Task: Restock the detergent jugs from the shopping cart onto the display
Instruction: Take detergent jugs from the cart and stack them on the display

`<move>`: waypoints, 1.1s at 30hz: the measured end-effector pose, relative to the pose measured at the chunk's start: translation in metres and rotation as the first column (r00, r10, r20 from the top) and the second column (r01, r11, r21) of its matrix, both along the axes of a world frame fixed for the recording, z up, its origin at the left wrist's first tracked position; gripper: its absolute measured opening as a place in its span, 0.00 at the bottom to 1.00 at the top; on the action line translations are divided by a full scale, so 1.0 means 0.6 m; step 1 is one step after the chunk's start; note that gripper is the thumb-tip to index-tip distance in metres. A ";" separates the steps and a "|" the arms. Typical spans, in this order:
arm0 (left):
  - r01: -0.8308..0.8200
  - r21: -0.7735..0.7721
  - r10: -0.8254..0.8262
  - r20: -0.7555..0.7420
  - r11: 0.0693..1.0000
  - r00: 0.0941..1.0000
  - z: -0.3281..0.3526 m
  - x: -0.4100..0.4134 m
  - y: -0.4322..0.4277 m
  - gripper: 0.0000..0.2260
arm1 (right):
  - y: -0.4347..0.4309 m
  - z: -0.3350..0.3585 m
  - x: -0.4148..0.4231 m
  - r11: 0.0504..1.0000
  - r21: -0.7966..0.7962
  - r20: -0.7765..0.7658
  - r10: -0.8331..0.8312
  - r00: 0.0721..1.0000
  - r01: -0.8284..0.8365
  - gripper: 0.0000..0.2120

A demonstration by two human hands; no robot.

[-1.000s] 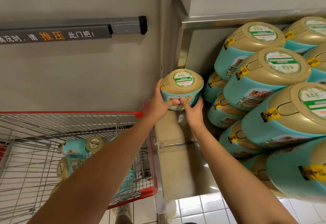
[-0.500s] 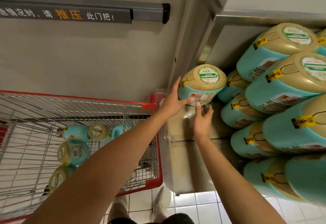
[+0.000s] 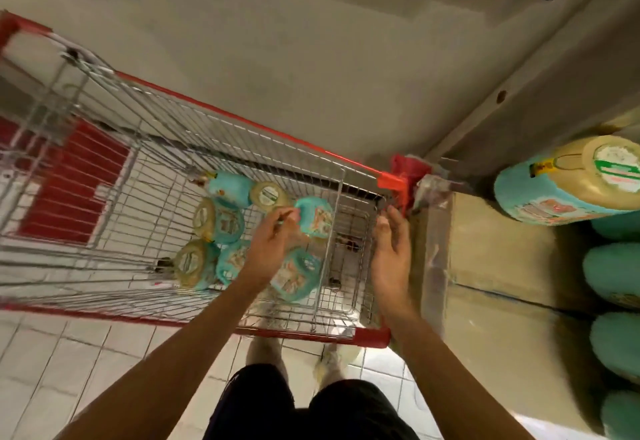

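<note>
Picking another detergent jug out of the shopping cart (image 3: 242, 124) is judged the step in hand.

Head view:
- The left hand (image 3: 273, 242) hovers over the jugs lying in the basket, fingers loosely bent and holding nothing. Its fingertips are close to a teal jug (image 3: 313, 214) at its 1 o'clock; blur hides whether they touch.
- The right hand (image 3: 391, 252) hangs over the cart's display end, fingers nearly straight, empty.
- Several jugs lie on their sides in the cart, at 9 o'clock from frame centre.
- Stocked jugs (image 3: 568, 183) are stacked on the display (image 3: 502, 249) at 3 o'clock.

Next move, as a judgement: both hands round one jug, lift it over the rim, carry it toward 3 o'clock.

In the way:
- An upright wire divider (image 3: 330, 242) stands between the hands.
- The red cart corner (image 3: 391, 183) sits at the right hand's 12 o'clock.
- The neighbouring jugs lie packed close together.
</note>
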State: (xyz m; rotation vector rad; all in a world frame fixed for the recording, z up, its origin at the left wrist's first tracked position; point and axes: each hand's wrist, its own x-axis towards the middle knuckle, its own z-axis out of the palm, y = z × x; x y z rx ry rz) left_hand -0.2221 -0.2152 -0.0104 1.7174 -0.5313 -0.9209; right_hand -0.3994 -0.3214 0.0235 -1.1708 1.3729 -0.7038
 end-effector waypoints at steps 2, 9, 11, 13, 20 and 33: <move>-0.089 0.058 0.089 -0.002 0.994 0.996 -0.015 0.046 0.050 0.09 | 0.014 -0.023 0.052 0.999 0.037 0.032 0.021 0.999 -0.023 0.15; -0.280 0.233 0.313 -0.116 0.931 0.943 -0.091 0.177 0.157 0.09 | 0.060 -0.129 0.206 0.942 0.161 -0.065 0.309 0.949 -0.296 0.16; -0.295 0.280 0.343 -0.140 0.913 0.929 -0.113 0.210 0.173 0.09 | 0.071 -0.161 0.246 0.912 0.209 -0.103 0.380 0.919 -0.354 0.17; -0.280 0.332 0.347 -0.164 0.901 0.923 -0.142 0.241 0.182 0.09 | 0.082 -0.192 0.285 0.884 0.264 -0.120 0.427 0.896 -0.386 0.18; -0.139 0.504 0.259 -0.177 0.853 0.949 -0.280 0.318 0.200 0.08 | 0.107 -0.323 0.390 0.806 0.371 -0.174 0.548 0.818 -0.461 0.18; -0.244 0.645 0.328 -0.010 0.724 0.945 -0.545 0.443 0.164 0.10 | 0.088 -0.642 0.542 0.699 0.479 -0.273 0.693 0.667 -0.531 0.19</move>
